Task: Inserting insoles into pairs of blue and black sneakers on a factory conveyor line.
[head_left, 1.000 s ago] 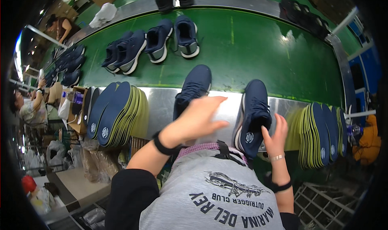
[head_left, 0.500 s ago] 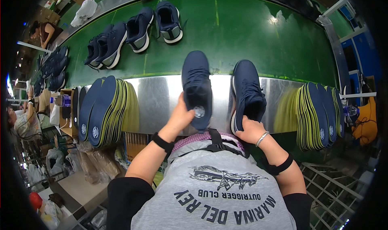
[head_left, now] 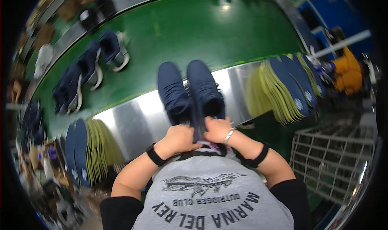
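Observation:
Two navy lace-up sneakers stand side by side in front of me, toes pointing away, on the metal edge of the table. My left hand (head_left: pixel 182 138) is closed at the heel of the left sneaker (head_left: pixel 171 86). At the heel of the right sneaker (head_left: pixel 202 82), my right hand (head_left: pixel 217 129) grips the collar with the thumb near the opening. The sneakers touch or nearly touch along their inner sides. My fingers hide much of both heels, and the insides are too dark and blurred to make out.
Stacks of navy and yellow-green insoles stand on the left (head_left: pixel 81 149) and the right (head_left: pixel 289 86) of the metal strip (head_left: pixel 137 113). Several more sneakers (head_left: pixel 87 64) sit on the green belt (head_left: pixel 178 28) at far left. A wire rack (head_left: pixel 331 161) is at lower right.
The two sneakers, apart before, are now close together, with both hands at their heels. My left hand has moved back from its sneaker's opening to the heel. The whole view has swung round.

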`<state>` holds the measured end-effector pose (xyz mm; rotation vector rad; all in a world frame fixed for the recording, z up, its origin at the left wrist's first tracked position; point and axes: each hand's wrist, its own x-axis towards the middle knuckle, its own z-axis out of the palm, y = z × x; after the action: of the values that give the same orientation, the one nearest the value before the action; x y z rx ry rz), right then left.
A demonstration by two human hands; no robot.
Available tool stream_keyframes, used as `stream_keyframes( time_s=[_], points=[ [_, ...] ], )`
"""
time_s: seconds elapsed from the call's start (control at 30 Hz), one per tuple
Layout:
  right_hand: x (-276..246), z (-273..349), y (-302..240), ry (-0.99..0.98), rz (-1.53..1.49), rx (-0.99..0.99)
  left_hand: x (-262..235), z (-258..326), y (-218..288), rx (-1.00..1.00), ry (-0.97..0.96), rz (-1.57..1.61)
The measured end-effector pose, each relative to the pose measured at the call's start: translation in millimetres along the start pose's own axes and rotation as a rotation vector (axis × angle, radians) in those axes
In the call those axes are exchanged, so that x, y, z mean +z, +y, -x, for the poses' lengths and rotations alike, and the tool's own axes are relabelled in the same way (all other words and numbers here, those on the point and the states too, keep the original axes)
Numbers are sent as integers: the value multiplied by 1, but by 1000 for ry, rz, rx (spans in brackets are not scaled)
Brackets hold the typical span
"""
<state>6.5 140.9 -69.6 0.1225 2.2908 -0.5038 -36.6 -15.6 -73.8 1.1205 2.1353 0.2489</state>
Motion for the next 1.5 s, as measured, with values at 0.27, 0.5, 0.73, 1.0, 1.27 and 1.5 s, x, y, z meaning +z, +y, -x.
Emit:
stream_keyframes(
  time_s=[0.27, 0.5, 0.73, 1.0, 1.27, 1.5],
  points=[
    [13, 1, 7, 80, -35, -40, -2, -11, -7, 39, -131, -132],
    [-40, 52, 82, 1070, -220, -298, 4, -5, -5, -8, -15, -57],
    [-95, 109, 203, 901, 113, 645, 5, -5, -3, -32, 26, -47],
    [-64, 110, 198, 1258, 279, 367, 4, -1, 1, -79, 56, -65],
    [-48, 117, 198, 1388, 442, 261, 3, -4, 5, -95, 53, -39],
    [-47, 117, 201, 1422, 484, 232, -1, -4, 12, -116, 56, -61]
  ],
)
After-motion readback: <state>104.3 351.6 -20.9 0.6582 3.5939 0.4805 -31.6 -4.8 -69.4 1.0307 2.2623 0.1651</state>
